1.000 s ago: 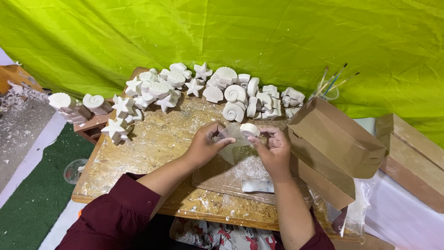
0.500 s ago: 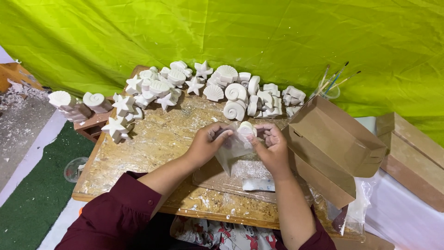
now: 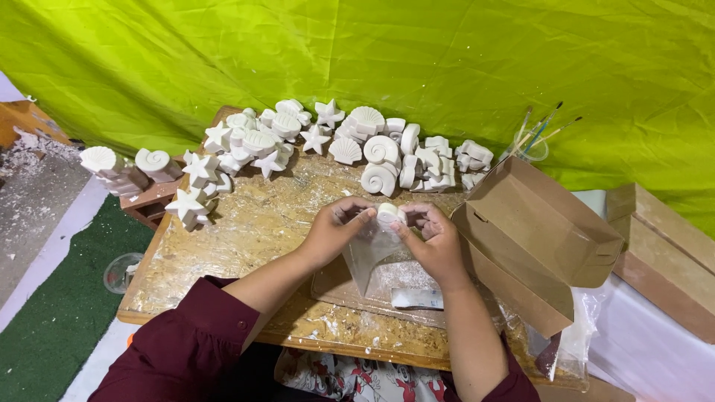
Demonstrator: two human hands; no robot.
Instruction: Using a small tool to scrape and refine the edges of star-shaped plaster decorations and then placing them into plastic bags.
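Two bare hands meet over a wooden board. The left hand and right hand are together, fingers pinched on a small white plaster piece held between them. A clear plastic bag hangs from the fingertips, just below the piece. Beyond the hands lies a cluster of white plaster shells and stars. Just right of the right hand stands an open cardboard box. Behind everything hangs a green cloth.
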